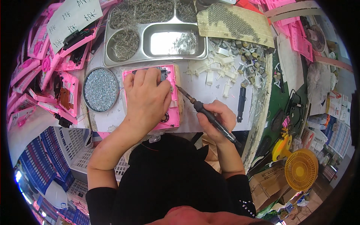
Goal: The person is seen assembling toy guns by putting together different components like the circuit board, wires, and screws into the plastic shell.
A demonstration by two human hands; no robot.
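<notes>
A pink plastic casing (173,119) with dark parts inside lies in front of me. My left hand (147,93) rests over it with bent fingers, holding it down near its upper end. Those fingers hide much of the casing's inside, and I cannot see what the fingertips press on. In my right hand (221,119) is a dark, pen-shaped electric screwdriver (210,115) with a brass-coloured collar. Its thin tip points up and left, at the right edge of the casing. Left of the casing stands a round dish (84,93) full of small silvery screws (100,90).
A metal compartment tray (157,59) holds small metal parts behind the casing. White plastic pieces (215,65), small motors (247,56) and a black strip (242,104) lie to the right. Pink casings (69,90) are piled at the left. A yellow fan (301,169) stands lower right.
</notes>
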